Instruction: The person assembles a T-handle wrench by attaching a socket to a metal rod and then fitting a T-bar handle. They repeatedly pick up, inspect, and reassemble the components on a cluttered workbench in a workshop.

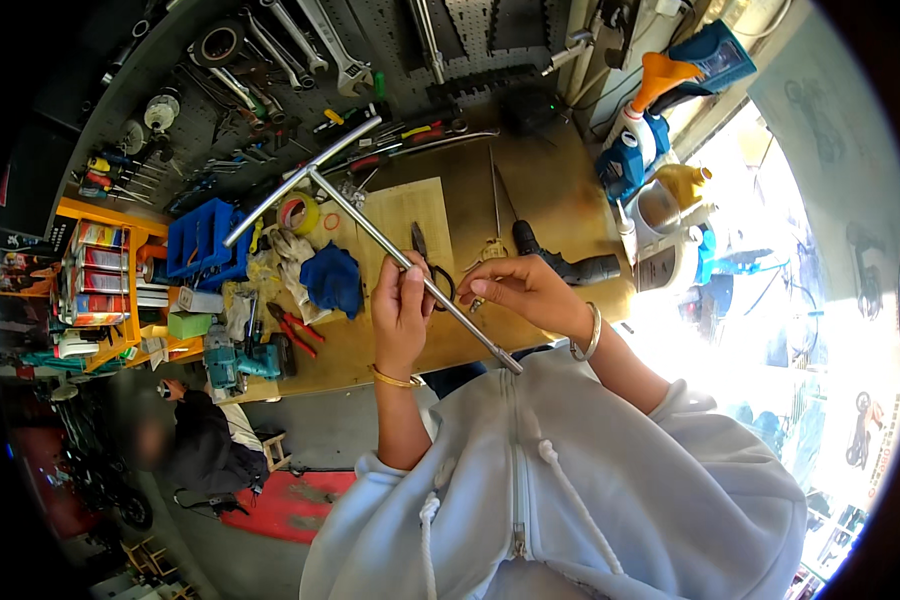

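My left hand (400, 312) is closed around the shaft of a long steel T-handle wrench (355, 215). The wrench slants from its crossbar near the pegboard down to its socket end (510, 365) by my chest. My right hand (525, 290) is just right of the shaft, with its fingertips pinched together close to it. Whether they hold something small I cannot tell. Both hands are above the front of a wooden workbench (550, 200). I wear a light grey zipped hoodie (570, 480).
On the bench lie a blue cloth (332, 278), scissors (432, 262), red pliers (295, 328), a teal cordless drill (232, 362) and a black tool handle (570, 266). A pegboard with wrenches (300, 50) stands behind, blue jugs (635, 150) at the right. Another person (185, 440) crouches on the floor, lower left.
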Motion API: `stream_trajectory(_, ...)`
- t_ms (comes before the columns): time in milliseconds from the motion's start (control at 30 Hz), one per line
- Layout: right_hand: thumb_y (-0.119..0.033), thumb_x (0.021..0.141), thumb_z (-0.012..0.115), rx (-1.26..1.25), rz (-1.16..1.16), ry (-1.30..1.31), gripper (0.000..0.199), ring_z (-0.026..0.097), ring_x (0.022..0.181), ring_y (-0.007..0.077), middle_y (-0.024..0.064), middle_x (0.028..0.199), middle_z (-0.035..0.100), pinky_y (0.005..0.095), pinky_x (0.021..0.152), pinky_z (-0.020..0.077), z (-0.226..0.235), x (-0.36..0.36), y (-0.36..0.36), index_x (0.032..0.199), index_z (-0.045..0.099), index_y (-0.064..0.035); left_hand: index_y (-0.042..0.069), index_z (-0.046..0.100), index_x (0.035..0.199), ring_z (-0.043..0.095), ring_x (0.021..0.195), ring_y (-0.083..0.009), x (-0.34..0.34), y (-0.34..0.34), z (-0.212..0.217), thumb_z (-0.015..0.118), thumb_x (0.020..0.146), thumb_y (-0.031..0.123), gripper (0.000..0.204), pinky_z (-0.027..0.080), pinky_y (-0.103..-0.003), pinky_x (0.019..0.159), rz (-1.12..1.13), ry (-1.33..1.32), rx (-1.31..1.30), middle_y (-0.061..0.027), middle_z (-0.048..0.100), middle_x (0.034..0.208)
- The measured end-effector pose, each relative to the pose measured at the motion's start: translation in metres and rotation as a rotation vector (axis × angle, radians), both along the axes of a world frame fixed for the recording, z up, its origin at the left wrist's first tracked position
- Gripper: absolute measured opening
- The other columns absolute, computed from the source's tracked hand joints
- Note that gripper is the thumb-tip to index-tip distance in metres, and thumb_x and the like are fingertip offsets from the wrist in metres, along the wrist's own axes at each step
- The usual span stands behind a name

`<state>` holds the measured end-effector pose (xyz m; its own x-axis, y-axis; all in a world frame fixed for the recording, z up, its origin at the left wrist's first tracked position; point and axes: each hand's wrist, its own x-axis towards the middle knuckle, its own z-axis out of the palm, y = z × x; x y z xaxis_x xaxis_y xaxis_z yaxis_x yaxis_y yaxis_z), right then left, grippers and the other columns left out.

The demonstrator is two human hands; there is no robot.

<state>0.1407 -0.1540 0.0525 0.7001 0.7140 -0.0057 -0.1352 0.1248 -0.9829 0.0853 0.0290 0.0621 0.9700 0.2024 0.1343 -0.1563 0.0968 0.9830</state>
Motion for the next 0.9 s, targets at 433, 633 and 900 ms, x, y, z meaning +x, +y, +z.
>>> stream_trajectory(433,-0.022,0.092,0.062,0.323,0.266,0.694,0.029,0.061,0.091,0.0117,0.0029,0.1,0.065,0.0263,0.085,0.0485,0.005,-0.031,-0.01,0.111,0.063,-0.0001,0.005,0.051,0.093,0.03,0.044,-0.0047,-0.014,-0.037,0.003,0.044,0.098,0.024,0.021,0.025,-0.021,0.04,0.033,0.03,-0.342,0.0019,0.038,0.057)
stream_trajectory(633,-0.024,0.093,0.06,0.447,0.284,0.891,0.026,0.06,0.094,0.0112,0.0016,0.1,0.065,0.027,0.084,0.0474,-0.01,-0.042,-0.005,0.108,0.064,-0.0042,0.005,0.055,0.094,0.028,0.043,-0.0042,-0.018,-0.041,-0.018,0.048,0.097,0.026,0.022,0.025,-0.019,0.038,-0.027,0.143,-0.666,0.0041,0.034,0.055)
stream_trajectory(900,-0.021,0.095,0.056,0.468,0.175,1.142,0.021,0.063,0.084,0.0147,0.0043,0.091,0.066,0.0298,0.08,0.0507,-0.01,-0.053,-0.004,0.101,0.063,-0.0021,0.006,0.057,0.092,0.028,0.042,-0.0021,-0.025,-0.042,-0.045,0.053,0.095,0.023,0.017,0.025,-0.016,0.037,-0.056,0.294,-0.975,0.0065,0.033,0.055)
